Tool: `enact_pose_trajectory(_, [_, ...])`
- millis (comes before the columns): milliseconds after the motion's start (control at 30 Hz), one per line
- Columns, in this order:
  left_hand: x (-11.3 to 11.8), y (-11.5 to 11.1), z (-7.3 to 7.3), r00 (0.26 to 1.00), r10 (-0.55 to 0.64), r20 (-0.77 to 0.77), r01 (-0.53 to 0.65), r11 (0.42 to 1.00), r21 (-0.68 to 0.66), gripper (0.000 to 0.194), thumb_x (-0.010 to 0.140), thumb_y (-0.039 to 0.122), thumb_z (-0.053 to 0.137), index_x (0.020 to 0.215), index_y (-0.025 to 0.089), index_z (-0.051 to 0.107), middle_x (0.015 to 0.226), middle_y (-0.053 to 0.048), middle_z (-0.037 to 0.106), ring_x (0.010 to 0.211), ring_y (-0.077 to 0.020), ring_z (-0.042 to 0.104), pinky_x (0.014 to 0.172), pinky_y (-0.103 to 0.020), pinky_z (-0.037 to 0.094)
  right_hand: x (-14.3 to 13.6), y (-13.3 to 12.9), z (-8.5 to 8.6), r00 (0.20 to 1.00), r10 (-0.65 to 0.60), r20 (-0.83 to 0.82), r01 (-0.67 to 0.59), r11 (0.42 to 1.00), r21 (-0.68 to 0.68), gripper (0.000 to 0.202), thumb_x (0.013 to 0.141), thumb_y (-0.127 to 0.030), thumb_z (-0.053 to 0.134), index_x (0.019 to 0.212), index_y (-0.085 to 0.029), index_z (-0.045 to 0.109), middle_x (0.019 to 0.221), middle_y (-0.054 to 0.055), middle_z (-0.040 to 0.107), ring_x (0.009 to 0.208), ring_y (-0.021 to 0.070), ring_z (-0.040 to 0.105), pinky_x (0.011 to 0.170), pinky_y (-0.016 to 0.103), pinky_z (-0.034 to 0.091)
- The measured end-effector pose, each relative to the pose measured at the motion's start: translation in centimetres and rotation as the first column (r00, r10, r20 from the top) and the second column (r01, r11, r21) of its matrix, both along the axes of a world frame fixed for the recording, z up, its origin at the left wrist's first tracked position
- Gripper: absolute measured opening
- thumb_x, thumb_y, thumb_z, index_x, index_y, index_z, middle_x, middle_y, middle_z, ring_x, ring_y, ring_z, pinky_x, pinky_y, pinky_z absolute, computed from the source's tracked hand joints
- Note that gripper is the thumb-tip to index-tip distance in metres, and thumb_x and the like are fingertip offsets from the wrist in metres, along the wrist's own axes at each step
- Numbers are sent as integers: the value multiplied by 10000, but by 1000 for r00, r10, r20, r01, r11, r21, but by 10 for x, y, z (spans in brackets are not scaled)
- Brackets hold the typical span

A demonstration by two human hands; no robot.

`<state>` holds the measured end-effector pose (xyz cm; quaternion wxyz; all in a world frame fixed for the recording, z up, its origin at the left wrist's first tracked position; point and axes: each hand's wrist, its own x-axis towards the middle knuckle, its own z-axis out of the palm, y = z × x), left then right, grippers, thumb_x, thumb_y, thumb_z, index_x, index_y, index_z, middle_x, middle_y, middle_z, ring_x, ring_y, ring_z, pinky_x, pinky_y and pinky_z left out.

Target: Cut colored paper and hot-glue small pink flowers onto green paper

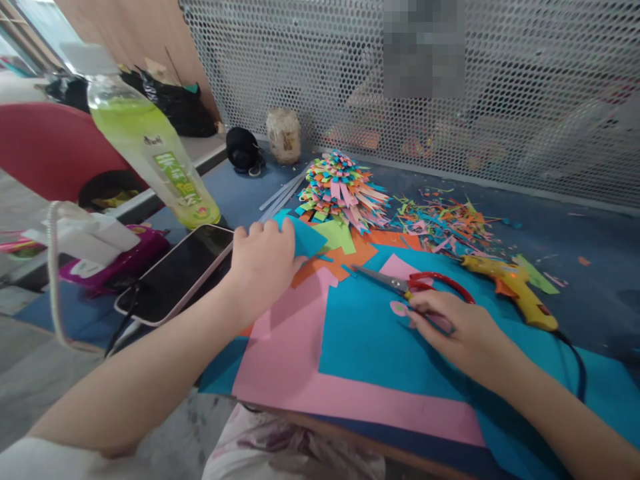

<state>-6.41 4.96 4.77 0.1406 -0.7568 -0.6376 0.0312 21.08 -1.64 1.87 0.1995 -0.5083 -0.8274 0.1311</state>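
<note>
My left hand is closed around a small piece of blue paper, its fingers curled over the near edge. In my right hand is a pair of scissors with red and yellow handles, blades pointing left over the sheets. A small pink oval piece shows at the right fingertips; whether they hold it I cannot tell. Beneath both hands lie a pink sheet and a large blue sheet. Orange paper and a green piece lie past the scissor tips.
A cone of fringed coloured paper stands behind, beside a heap of paper shreds. The yellow glue gun lies right, its cord trailing forward. At left are a phone, a tilted-looking drink bottle and a purple box. A perforated metal screen borders the back.
</note>
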Motion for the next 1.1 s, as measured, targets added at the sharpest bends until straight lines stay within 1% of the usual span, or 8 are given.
enact_pose_trajectory(133, [7, -1, -7, 993, -110, 39, 111, 994, -4, 483, 931, 368, 489, 1330, 96, 491, 1248, -190, 627, 1141, -350, 593, 963, -477, 446, 0, 2, 2, 994, -42, -104, 28, 992, -125, 113, 920, -292, 506, 869, -238, 592, 762, 17, 709, 674, 169, 682, 605, 266, 504])
enact_pose_trajectory(233, [13, -3, -12, 964, -245, 106, 251, 966, -55, 397, 949, 329, 472, 1280, 125, 550, 1269, -158, 631, 1179, -321, 582, 997, -461, 425, -1, 3, 0, 991, -68, -113, 52, 989, -139, 141, 920, -329, 520, 848, -232, 593, 737, 14, 697, 644, 162, 667, 592, 263, 504])
enact_pose_trajectory(300, [16, -4, -14, 948, -281, 146, 293, 953, -70, 393, 944, 349, 488, 1262, 133, 571, 1252, -152, 644, 1180, -324, 583, 989, -467, 429, -3, 2, -4, 988, -100, -114, 84, 987, -139, 152, 922, -340, 515, 845, -231, 588, 719, 7, 682, 622, 153, 655, 576, 260, 506])
enact_pose_trajectory(467, [18, -4, -17, 934, -305, 186, 324, 943, -81, 407, 946, 305, 475, 1302, 123, 553, 1296, -152, 628, 1224, -316, 562, 1001, -467, 425, -7, 0, -11, 937, -231, -261, 203, 971, -130, 143, 926, -359, 501, 901, -239, 574, 744, 24, 705, 685, 186, 700, 609, 290, 564])
enact_pose_trajectory(667, [20, -4, -28, 929, -332, 166, 359, 917, -175, 469, 961, 258, 400, 1400, 109, 472, 1474, -126, 489, 1371, -310, 433, 1082, -522, 369, 3, 8, -12, 794, -395, -462, 349, 919, -185, 232, 859, -492, 594, 861, -260, 581, 776, 43, 726, 741, 235, 725, 688, 375, 605])
enact_pose_trajectory(867, [16, -5, -20, 931, -335, 148, 361, 908, -212, 399, 964, 259, 402, 1292, 133, 591, 1355, -135, 604, 1292, -307, 521, 1061, -511, 391, 10, 20, -11, 631, -444, -636, 413, 886, -208, 230, 813, -480, 652, 821, -262, 578, 732, 15, 712, 748, 225, 717, 811, 430, 584])
enact_pose_trajectory(1000, [12, -6, -11, 947, -301, 109, 316, 934, -168, 317, 950, 250, 420, 1029, 160, 714, 1064, -130, 732, 1075, -298, 651, 991, -482, 436, 10, 22, -12, 616, -446, -649, 428, 881, -199, 231, 802, -486, 663, 836, -274, 576, 783, 19, 715, 784, 230, 716, 832, 451, 577])
enact_pose_trajectory(1100, [10, -1, -12, 957, -256, 138, 266, 962, -55, 337, 938, 310, 460, 1104, 116, 680, 1103, -159, 711, 1086, -320, 639, 964, -465, 455, 11, 22, -13, 660, -442, -608, 428, 886, -180, 250, 797, -510, 661, 826, -277, 577, 740, 13, 699, 754, 229, 708, 810, 443, 582])
